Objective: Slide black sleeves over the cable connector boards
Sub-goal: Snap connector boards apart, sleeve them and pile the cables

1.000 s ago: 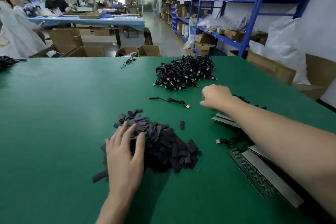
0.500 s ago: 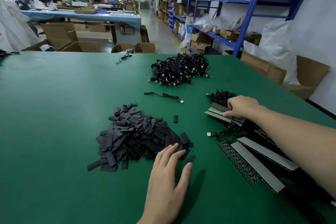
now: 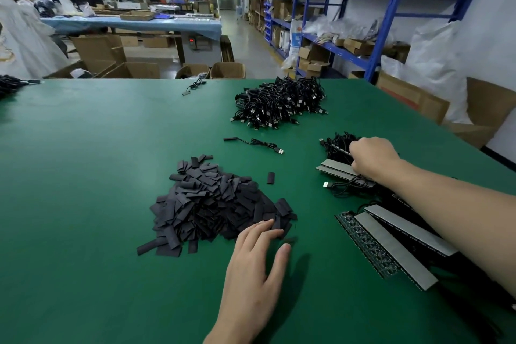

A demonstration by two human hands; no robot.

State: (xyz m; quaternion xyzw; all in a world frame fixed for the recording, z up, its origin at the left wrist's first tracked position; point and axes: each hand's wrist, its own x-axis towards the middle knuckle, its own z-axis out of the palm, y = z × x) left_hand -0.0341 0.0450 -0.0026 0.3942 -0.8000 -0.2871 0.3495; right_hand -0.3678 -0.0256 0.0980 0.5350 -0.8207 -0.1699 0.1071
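A heap of flat black sleeves (image 3: 212, 204) lies in the middle of the green table (image 3: 83, 176), and one loose sleeve (image 3: 270, 177) sits just to its right. My left hand (image 3: 254, 268) lies flat at the heap's near right edge, its straight fingertips touching the outermost sleeves. At the right, long connector boards with black cables (image 3: 332, 166) are stacked. My right hand (image 3: 372, 158) rests on that stack with its fingers curled over the far end of the top board; the fingertips are hidden. More board strips (image 3: 396, 246) lie nearer, partly under my right forearm.
A big heap of black USB cables (image 3: 282, 102) lies at the back of the table, with one sleeved cable (image 3: 259, 143) in front of it and another cable (image 3: 194, 86) near the far edge. Cartons (image 3: 227, 70) and blue shelving (image 3: 335, 8) stand beyond.
My left hand slid from the heap's near left side to its near right edge. My right hand drew back from the table's middle onto the board stack and curled over its far end.
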